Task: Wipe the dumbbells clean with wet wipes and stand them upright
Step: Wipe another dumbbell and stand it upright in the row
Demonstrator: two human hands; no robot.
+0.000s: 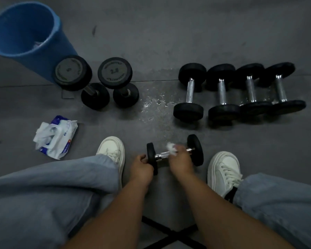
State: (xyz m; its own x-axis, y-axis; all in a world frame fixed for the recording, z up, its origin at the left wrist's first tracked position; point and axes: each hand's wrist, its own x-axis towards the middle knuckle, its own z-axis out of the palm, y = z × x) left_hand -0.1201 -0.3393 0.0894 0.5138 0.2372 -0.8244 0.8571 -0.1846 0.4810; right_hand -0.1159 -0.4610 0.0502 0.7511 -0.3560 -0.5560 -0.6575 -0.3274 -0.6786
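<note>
A small black dumbbell (196, 150) with a chrome handle lies between my feet. My left hand (141, 168) grips its left weight plate. My right hand (180, 159) holds a white wet wipe (171, 149) wrapped against the handle. Two dumbbells (115, 72) stand upright at the back left. Several more dumbbells (223, 92) lie on their sides in a row at the back right.
A blue bin (48, 29) stands at the far left with a wipe inside. An open pack of wet wipes (56, 137) lies on the floor to my left. A wet patch (156, 105) shines on the grey floor. My white shoes (113, 150) flank the dumbbell.
</note>
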